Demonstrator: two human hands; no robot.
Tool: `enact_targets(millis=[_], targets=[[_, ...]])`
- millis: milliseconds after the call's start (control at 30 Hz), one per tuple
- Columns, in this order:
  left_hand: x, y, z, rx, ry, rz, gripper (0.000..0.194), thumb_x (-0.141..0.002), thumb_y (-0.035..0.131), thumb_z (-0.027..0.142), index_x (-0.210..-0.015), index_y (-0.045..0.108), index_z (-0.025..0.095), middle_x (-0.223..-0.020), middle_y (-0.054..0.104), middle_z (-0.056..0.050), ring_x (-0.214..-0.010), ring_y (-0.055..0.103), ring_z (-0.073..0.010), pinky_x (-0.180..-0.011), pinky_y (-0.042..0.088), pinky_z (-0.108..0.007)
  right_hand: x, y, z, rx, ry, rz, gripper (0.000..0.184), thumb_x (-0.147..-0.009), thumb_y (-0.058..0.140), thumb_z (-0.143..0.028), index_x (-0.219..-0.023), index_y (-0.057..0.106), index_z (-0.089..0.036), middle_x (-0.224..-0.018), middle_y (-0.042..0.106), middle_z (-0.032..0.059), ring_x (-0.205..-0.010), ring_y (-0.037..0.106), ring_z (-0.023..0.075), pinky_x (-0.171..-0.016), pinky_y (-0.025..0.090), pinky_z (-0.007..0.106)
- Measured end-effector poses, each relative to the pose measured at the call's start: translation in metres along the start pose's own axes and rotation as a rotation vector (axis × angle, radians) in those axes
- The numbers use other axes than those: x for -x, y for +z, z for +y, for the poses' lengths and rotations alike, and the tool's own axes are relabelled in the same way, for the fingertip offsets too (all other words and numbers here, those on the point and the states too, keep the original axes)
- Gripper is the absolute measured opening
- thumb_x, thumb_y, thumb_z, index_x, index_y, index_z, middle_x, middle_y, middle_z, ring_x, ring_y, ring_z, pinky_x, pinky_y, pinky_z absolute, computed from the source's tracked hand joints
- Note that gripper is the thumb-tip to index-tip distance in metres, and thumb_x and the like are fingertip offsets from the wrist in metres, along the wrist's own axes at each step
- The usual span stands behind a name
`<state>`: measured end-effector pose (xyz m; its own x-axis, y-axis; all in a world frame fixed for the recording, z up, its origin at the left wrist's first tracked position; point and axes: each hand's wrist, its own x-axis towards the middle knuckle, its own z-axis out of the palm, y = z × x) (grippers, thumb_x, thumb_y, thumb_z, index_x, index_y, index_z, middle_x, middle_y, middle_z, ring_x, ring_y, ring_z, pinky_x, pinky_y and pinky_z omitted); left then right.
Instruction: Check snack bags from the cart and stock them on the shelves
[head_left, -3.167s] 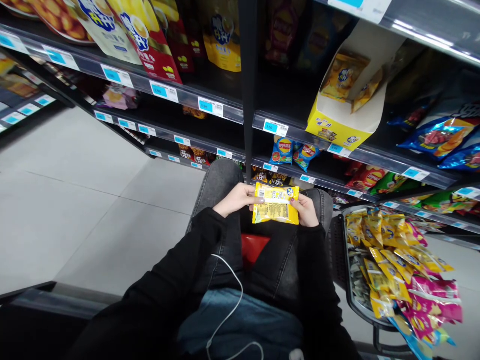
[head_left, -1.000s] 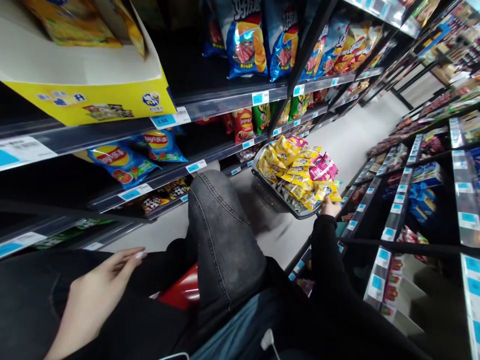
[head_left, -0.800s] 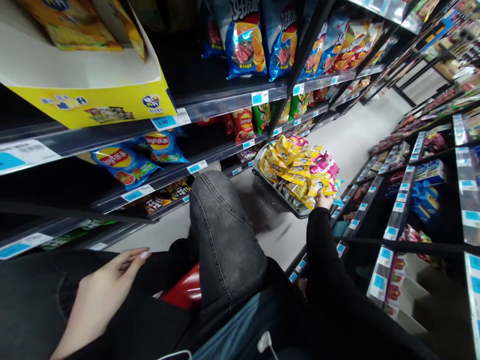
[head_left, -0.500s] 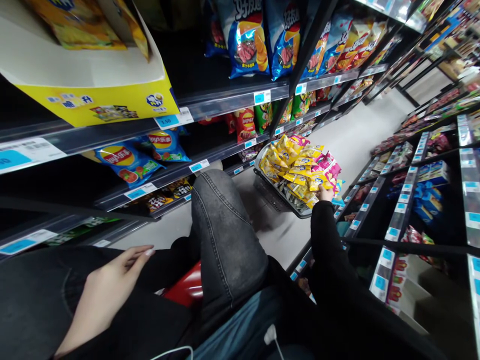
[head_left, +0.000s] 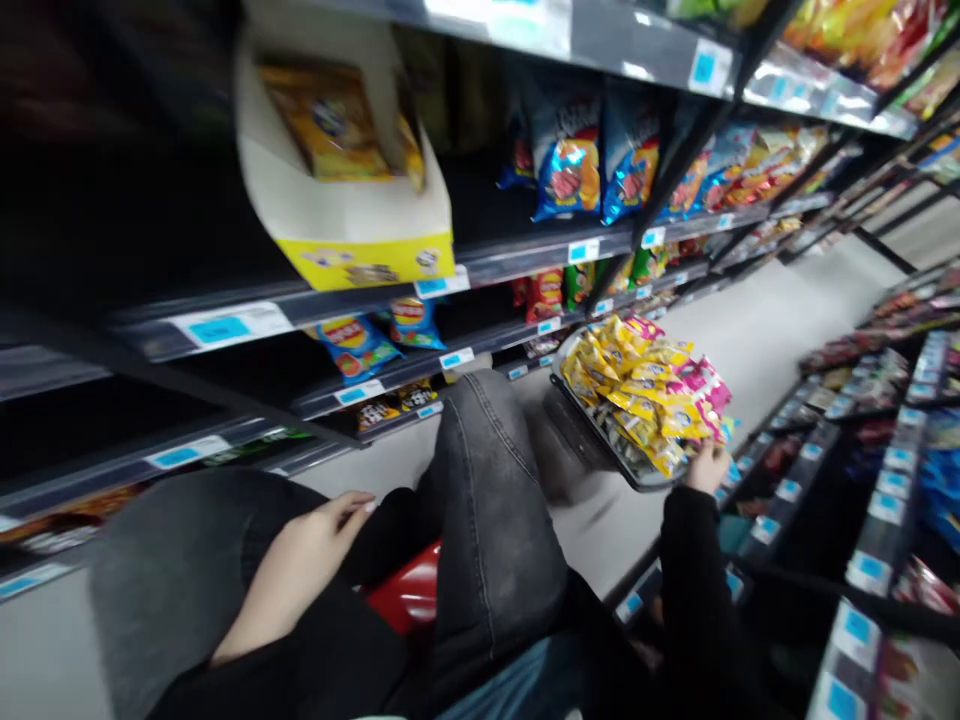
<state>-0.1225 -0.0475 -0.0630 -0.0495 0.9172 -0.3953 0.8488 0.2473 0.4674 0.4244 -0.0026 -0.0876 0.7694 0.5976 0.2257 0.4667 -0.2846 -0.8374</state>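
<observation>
- Atop the basket [head_left: 643,484] on the floor [head_left: 772,310], heaped yellow packets [head_left: 630,370], pink packets [head_left: 701,388] at right.
- At the heap's near right edge, right hand [head_left: 707,466], fingers against a yellow packet [head_left: 680,416]; grip blurred, cannot tell whether closed on it.
- By the left thigh [head_left: 180,540], left hand [head_left: 311,548], grip loosely curled, partly open, seemingly holding nothing.
- Between the legs, red seat [head_left: 415,592].
- Left of the basket, on a shelf [head_left: 510,266], yellow-and-white carton [head_left: 367,262] with packets inside.

A shop: shelves [head_left: 517,264] with blue-and-white price labels [head_left: 225,326], rows of snack bags [head_left: 568,170]
</observation>
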Motion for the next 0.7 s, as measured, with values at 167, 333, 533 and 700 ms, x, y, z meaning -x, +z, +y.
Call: enact_targets(millis=[167,333,533,700], targets=[[0.007,-0.006,0.010,-0.016,0.004,-0.026,0.036,-0.086,0.037,0.036,-0.103,0.066,0.023,-0.105,0.073,-0.004,-0.100,0.067,-0.0222,-0.084,0.046,-0.028,0.025,0.053,-0.119,-0.289,-0.161,-0.132,0.035,-0.070,0.061,-0.051,-0.074,0.053,-0.018,-0.055,0.048,-0.0040,-0.046,0.044,0.0108,-0.045,0.038,0.025],[0.015,-0.006,0.010,0.004,0.009,-0.005,0.031,-0.087,0.040,0.032,-0.100,0.067,0.023,-0.103,0.073,-0.005,-0.099,0.067,-0.0228,-0.082,0.045,-0.030,0.059,0.135,-0.297,-0.383,-0.682,-0.804,0.024,-0.083,0.054,-0.040,-0.092,0.061,-0.019,-0.070,0.063,0.0008,-0.057,0.058,0.0133,-0.058,0.050,0.028],[0.018,-0.006,0.006,0.049,0.012,0.024,0.027,-0.087,0.043,0.028,-0.098,0.068,0.023,-0.100,0.074,-0.005,-0.097,0.067,-0.0237,-0.080,0.045,-0.030,0.080,0.268,-0.450,0.394,-1.121,-0.689,0.042,-0.083,0.056,-0.024,-0.123,0.058,-0.014,-0.123,0.055,0.0205,-0.119,0.048,0.0332,-0.096,0.041,0.049],[0.021,-0.003,-0.001,0.060,0.036,0.065,0.025,-0.086,0.045,0.027,-0.094,0.068,0.022,-0.096,0.074,-0.007,-0.092,0.068,-0.0249,-0.078,0.046,-0.031,0.084,0.342,-0.490,0.744,-1.090,-0.629,0.051,-0.086,0.052,-0.035,-0.135,0.049,-0.022,-0.151,0.031,0.0142,-0.138,0.017,0.0431,-0.103,0.017,0.067]])
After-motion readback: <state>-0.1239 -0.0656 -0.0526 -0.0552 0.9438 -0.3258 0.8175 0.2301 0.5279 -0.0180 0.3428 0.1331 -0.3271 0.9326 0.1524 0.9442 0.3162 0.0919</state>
